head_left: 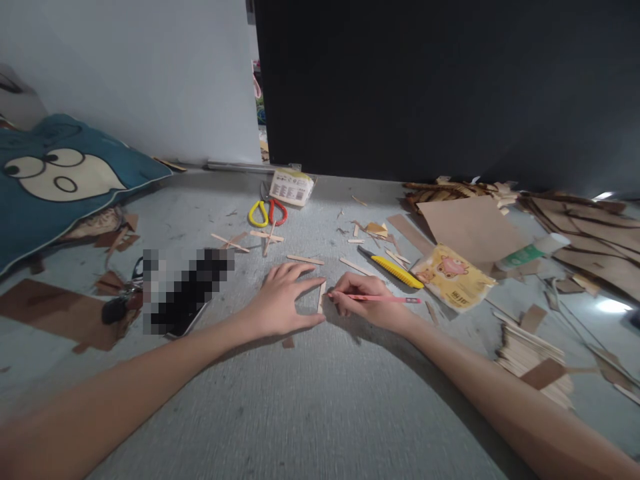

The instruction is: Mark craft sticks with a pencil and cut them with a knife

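A short wooden craft stick (321, 298) lies on the grey floor (320, 400) between my hands. My left hand (283, 300) rests flat beside it, fingers spread, with thumb and forefinger touching the stick's ends. My right hand (370, 301) is closed round a pink pencil (385, 299), whose tip meets the stick's right side.
A yellow utility knife (395, 269), a yellow printed packet (453, 275), yellow-and-red scissors (267, 212), a small box (291, 186) and loose sticks (305, 259) lie beyond my hands. Cardboard sheets (575, 233) and a stick stack (530, 353) sit right. A blurred dark object (183, 290) and blue cushion (55, 180) lie left.
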Tool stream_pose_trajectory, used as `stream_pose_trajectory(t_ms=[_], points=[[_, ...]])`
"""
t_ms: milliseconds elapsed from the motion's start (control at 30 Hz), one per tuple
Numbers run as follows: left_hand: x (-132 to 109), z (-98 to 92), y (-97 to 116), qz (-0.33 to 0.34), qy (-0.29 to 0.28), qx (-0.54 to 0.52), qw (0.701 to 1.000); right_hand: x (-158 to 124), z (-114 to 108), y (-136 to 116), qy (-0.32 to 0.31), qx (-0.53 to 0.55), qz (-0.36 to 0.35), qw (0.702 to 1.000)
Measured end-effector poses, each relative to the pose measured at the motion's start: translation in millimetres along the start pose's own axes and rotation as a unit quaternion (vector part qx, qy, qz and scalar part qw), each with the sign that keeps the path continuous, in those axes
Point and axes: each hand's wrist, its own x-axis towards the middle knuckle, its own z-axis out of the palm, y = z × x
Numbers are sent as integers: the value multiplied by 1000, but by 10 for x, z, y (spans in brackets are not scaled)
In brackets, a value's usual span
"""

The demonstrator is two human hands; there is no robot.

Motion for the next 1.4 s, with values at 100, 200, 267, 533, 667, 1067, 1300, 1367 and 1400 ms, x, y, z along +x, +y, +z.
stream_pose_trajectory(t_ms=[100, 200, 267, 533, 667, 1067, 1300, 1367, 1400], points=[[-6, 7, -9, 2, 4, -3, 1000, -4, 4, -3, 1, -2, 5, 1000], [-13, 23, -21, 7, 10, -8, 1000, -9, 7, -8, 4, -7, 10, 1000], [-16, 32, -24, 7, 12, -8, 1000, -8, 7, -8, 3, -6, 10, 1000], [-16, 35, -22, 6, 12, -3, 1000, 5, 0, -26, -10, 11, 6, 1000], [-17, 34, -24, 5, 9, 3, 1000, 7, 7, -24, -8, 12, 4, 1000], [-14, 30, -27, 9, 6, 10, 1000, 4, -1, -31, -23, 14, 13, 1000], [-17, 12, -1, 2, 2, 13, 1000, 11, -9, -24, -21, 5, 11, 1000], [-18, 13, -1, 5, 3, 10, 1000, 11, -12, -29, -29, -2, 8, 1000], [-18, 14, -2, 6, 4, 10, 1000, 9, -13, -34, -31, -4, 6, 999]])
